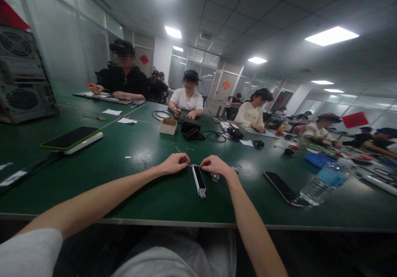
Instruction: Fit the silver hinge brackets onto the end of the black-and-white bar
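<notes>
A slim white device with a long black face (199, 179) lies on the green tabletop in front of me, its narrow end pointing toward me. My left hand (174, 163) is at its far left corner, thumb and fingers pinched together around something tiny and shiny that I cannot make out. At the far right corner, my right hand (214, 164) is closed in a pinch, its fingertips touching or almost touching the device. What lies between those fingertips is hidden. Small silvery parts (215, 178) lie beside my right wrist, partly covered by it.
A phone (283, 189) and a water bottle (325, 184) lie to the right, near a blue tray (319, 160). Left are a green-edged phone (72, 138) and a computer case (25, 74). Ahead, a small box (168, 126) stands before a seated person (187, 99).
</notes>
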`<state>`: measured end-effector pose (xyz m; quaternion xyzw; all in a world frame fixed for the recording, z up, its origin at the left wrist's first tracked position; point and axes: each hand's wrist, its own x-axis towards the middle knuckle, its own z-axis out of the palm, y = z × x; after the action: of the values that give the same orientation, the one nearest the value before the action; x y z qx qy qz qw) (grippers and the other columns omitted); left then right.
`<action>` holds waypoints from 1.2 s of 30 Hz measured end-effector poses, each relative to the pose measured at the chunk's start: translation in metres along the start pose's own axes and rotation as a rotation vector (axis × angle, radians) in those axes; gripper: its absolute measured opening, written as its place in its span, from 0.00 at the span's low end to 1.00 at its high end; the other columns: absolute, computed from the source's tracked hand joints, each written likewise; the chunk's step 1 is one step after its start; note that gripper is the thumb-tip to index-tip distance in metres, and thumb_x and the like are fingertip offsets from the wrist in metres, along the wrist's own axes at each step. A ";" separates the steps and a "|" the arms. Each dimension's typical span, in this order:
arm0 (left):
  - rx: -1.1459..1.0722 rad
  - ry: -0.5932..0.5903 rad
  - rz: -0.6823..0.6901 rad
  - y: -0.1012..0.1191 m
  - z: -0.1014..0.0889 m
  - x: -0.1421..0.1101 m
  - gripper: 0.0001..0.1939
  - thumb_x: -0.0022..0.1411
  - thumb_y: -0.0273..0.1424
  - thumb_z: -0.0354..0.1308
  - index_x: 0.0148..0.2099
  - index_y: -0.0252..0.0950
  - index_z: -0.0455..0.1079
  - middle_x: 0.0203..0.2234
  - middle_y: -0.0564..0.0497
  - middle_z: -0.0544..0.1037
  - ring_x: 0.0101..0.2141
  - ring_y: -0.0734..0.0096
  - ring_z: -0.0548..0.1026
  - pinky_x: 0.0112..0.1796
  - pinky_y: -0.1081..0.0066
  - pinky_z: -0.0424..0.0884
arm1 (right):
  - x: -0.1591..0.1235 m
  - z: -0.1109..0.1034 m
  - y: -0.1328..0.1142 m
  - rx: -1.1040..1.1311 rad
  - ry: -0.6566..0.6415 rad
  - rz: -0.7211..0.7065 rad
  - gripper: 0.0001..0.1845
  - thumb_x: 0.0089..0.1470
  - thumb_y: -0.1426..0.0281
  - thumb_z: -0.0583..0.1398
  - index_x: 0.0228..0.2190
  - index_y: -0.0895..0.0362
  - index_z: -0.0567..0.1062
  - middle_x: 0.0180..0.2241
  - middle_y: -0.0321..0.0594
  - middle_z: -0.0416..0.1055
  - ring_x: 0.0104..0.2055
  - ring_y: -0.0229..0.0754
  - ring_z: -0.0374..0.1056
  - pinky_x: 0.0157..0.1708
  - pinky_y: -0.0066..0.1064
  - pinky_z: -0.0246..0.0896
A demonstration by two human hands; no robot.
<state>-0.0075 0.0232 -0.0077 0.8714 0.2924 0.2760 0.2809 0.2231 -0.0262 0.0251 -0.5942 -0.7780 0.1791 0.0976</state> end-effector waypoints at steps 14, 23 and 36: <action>-0.187 -0.015 -0.020 0.000 0.002 0.000 0.06 0.56 0.30 0.56 0.36 0.34 0.68 0.29 0.52 0.76 0.30 0.71 0.76 0.35 0.72 0.72 | -0.004 -0.003 -0.007 0.006 0.000 0.027 0.12 0.50 0.68 0.59 0.35 0.56 0.80 0.35 0.37 0.77 0.36 0.38 0.71 0.35 0.22 0.63; -0.237 0.004 0.008 -0.004 0.004 0.000 0.06 0.55 0.29 0.57 0.36 0.33 0.68 0.29 0.51 0.76 0.31 0.71 0.76 0.36 0.71 0.72 | -0.003 -0.002 -0.006 -0.015 0.003 -0.001 0.12 0.50 0.69 0.58 0.35 0.57 0.81 0.34 0.38 0.77 0.35 0.38 0.71 0.35 0.23 0.62; -0.180 -0.011 0.014 -0.001 0.002 -0.001 0.05 0.56 0.29 0.56 0.36 0.34 0.68 0.31 0.51 0.76 0.33 0.71 0.75 0.38 0.71 0.71 | -0.003 -0.002 -0.006 -0.003 -0.005 0.015 0.12 0.50 0.68 0.58 0.35 0.56 0.80 0.35 0.37 0.77 0.36 0.37 0.71 0.35 0.22 0.63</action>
<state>-0.0077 0.0227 -0.0100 0.8463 0.2586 0.2983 0.3577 0.2195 -0.0305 0.0299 -0.5996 -0.7741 0.1803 0.0933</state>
